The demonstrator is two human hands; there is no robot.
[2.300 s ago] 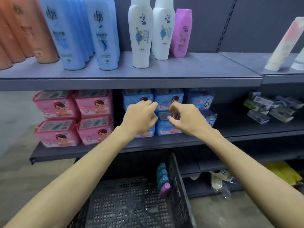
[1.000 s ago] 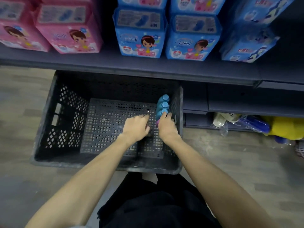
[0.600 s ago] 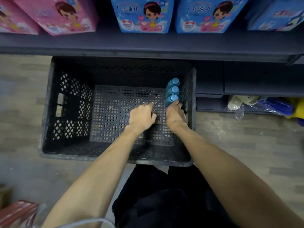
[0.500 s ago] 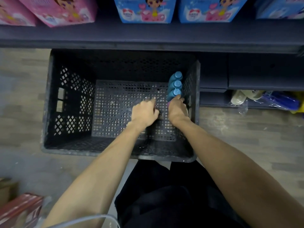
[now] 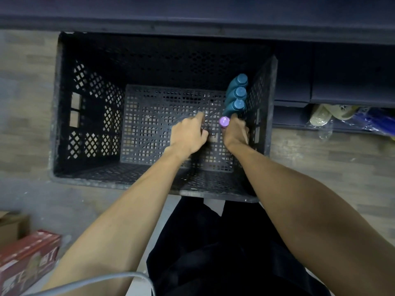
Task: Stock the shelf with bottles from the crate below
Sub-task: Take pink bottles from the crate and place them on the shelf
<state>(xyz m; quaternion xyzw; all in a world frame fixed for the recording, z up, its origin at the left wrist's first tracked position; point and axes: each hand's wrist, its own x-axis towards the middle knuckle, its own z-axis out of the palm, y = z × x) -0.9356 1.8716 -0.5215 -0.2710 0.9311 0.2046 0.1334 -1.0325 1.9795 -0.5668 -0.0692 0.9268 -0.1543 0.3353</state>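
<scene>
Grey wood-look floor (image 5: 25, 129) runs under it all, with a dark shelf edge (image 5: 192, 24) across the top of the view. Far left, low down, two boxes: one plain cardboard box (image 5: 10, 225) and one red box (image 5: 27, 255) just beside it. A grey cable (image 5: 96, 278) curves across the bottom.

Now the middle: one black lattice crate (image 5: 64, 103) sits on the floor under the shelf. Both bare arms reach down into it. Left hand (image 5: 189, 135) hovers over the crate's mesh bottom, fingers loosely curled, forefinger stretched forward, nothing in it. Just to its right, the right hand (image 5: 236, 132) is wrapped round the purple bottle (image 5: 224, 121), only the round cap showing above the knuckles.

Count the bottles: four in one row along the crate's right wall. Three teal bottles (image 5: 237, 92) stand upright, touching one another, and the purple one is nearest the person, right against the last teal.

Right of the crate, low dark shelving holds one pale bagged item (image 5: 329, 113) and something blue (image 5: 376, 120), too blurred to name. Black clothing (image 5: 224, 253) fills the bottom centre.
</scene>
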